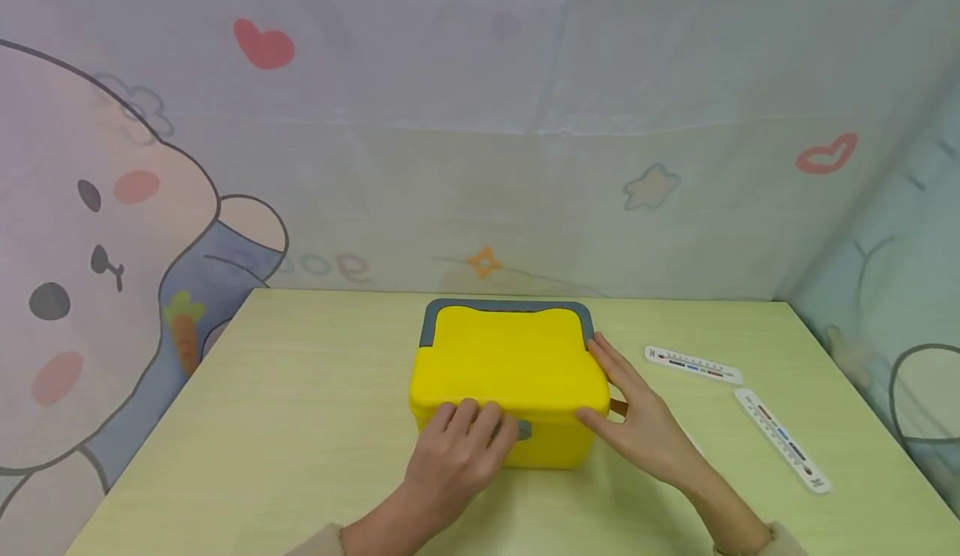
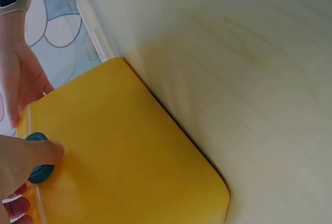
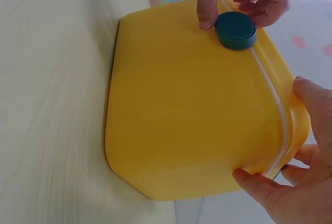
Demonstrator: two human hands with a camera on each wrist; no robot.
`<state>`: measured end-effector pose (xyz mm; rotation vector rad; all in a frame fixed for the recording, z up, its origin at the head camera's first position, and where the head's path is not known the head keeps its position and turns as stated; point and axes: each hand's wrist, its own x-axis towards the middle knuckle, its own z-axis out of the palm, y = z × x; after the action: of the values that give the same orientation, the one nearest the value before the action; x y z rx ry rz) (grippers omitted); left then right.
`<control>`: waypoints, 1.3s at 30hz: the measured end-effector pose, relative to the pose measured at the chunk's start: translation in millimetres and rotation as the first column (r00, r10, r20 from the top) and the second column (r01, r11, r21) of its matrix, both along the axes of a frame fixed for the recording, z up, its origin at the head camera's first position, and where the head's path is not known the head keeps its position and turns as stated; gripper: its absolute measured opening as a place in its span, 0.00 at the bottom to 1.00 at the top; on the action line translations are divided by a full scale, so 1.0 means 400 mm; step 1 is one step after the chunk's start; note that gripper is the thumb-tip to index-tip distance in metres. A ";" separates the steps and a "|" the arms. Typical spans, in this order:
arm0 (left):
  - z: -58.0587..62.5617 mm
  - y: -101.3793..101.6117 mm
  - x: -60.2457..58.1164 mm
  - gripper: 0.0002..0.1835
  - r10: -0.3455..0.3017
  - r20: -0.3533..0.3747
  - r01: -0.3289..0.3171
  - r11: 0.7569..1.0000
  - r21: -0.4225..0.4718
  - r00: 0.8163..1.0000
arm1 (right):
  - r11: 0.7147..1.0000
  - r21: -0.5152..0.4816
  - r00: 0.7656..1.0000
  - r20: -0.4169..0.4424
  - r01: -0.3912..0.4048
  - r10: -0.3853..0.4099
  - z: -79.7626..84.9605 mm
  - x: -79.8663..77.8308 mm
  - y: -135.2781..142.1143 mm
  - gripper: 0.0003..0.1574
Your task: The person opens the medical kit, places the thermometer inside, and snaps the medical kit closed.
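Observation:
A yellow lidded box with a grey-blue handle folded on its top sits before me in the head view. On its front is a round dark green latch. My left hand is at the front, its fingers curled over the lid's edge and its thumb beside the latch. My right hand rests at the box's right front corner, fingers fairly straight along the lid's side and thumb at the front edge. The lid looks closed, and what the box holds is hidden.
Two white thermometers lie on the pale table to the right. A brown piece shows between the box and my right hand, partly hidden. A patterned cloth hangs behind the table.

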<state>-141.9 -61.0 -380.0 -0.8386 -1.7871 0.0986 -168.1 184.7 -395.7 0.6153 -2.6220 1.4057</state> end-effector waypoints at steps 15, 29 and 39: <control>-0.045 0.010 0.006 0.18 0.118 0.126 -0.124 0.991 0.048 0.985 | 1.000 -0.008 1.000 0.016 0.003 -0.003 0.003 0.002 -0.003 0.48; -0.091 0.012 -0.002 0.16 0.153 0.158 -0.165 0.984 0.069 0.976 | 1.000 -0.004 1.000 0.011 0.010 -0.010 0.003 0.002 -0.003 0.48; -0.092 0.004 -0.010 0.14 0.092 0.080 -0.098 0.992 0.081 0.993 | 1.000 -0.017 1.000 0.016 0.008 -0.008 0.003 0.004 -0.003 0.48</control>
<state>-146.1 -59.3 -416.9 -0.7048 -1.8895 0.0527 -166.7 183.7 -394.4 0.5931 -2.6184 1.4350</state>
